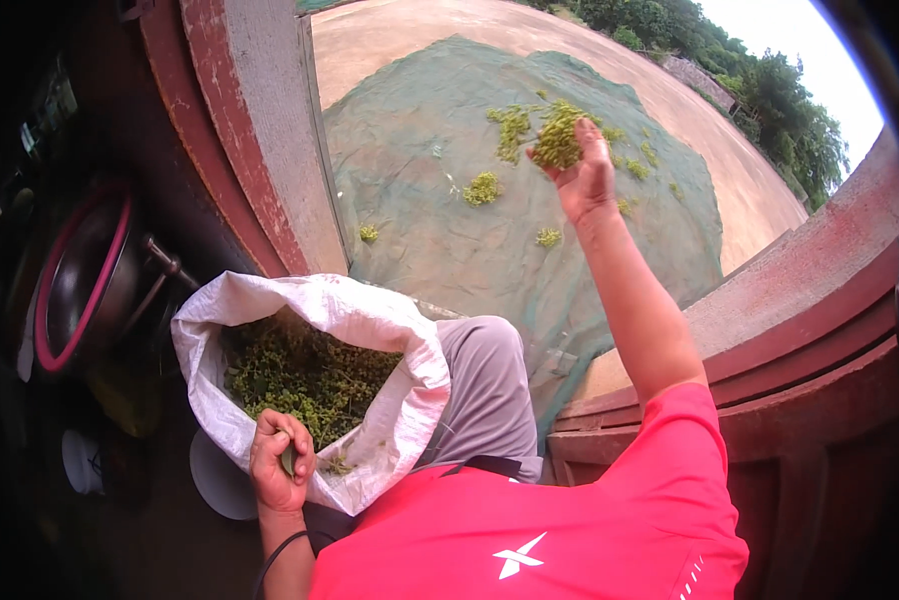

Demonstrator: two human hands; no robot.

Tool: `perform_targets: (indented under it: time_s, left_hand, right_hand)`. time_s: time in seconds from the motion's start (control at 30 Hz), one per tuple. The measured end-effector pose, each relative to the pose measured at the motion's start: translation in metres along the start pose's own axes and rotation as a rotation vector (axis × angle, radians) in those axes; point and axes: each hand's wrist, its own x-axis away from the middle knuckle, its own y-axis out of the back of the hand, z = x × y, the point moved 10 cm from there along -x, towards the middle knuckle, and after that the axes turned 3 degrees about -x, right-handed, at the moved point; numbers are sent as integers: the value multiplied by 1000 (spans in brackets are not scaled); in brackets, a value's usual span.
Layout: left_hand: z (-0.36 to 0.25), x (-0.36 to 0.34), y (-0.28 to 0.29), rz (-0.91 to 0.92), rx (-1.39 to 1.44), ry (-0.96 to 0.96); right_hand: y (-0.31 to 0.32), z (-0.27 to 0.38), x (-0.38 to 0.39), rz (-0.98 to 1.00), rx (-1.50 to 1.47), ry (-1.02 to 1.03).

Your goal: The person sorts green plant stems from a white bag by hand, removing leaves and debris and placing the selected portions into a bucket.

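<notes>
Right hand: held out over the net, its fingers bent round a loose bunch; the hand (588,185) is neither wide nor tightly closed.
Bunch: the yellow-green bunch (560,135) sits at those fingers, above the net (400,150); whether any of it touches the net, I cannot tell.
Left hand: the hand (282,460) is curled at the sack's near edge, with what looks like a green leaf (289,457) pinched between thumb and fingers.
Grip advice: a light, cupped grip should suit the bunch; squeezing would probably strip the small heads from their stems.
Height advice: working low over the net should limit scatter, and bare patches there would take a thin layer better than the heaped part.
Sack advice: the left hand could steady the slack rim of the white sack (320,290), since a sagging fold may tip sprigs (290,375) out.
On the net: small clumps (483,189) lie apart from one another, beside and below the bunch.
In the way: the bent knee (485,370) stands between sack and net; the door frame (240,130) narrows the left side, the door (820,380) the right.
Dim corner: a pink-rimmed pan (85,275) and a white cup (82,462), left of the sack.
</notes>
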Motion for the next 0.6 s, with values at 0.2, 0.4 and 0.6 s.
perform_targets:
  time_s: [0.2, 0.4, 0.6]
  left_hand:
    - [-12, -9, 0, -27, -194, -39]
    - [-34, -36, -16, -156, -850, -198]
    - [-37, -21, 24, -245, -233, -212]
  right_hand:
    - [99, 8, -24, -341, 530, -312]
    - [-55, -87, 99, 360, 400, -506]
    - [-189, -117, 211, 987, 421, -631]
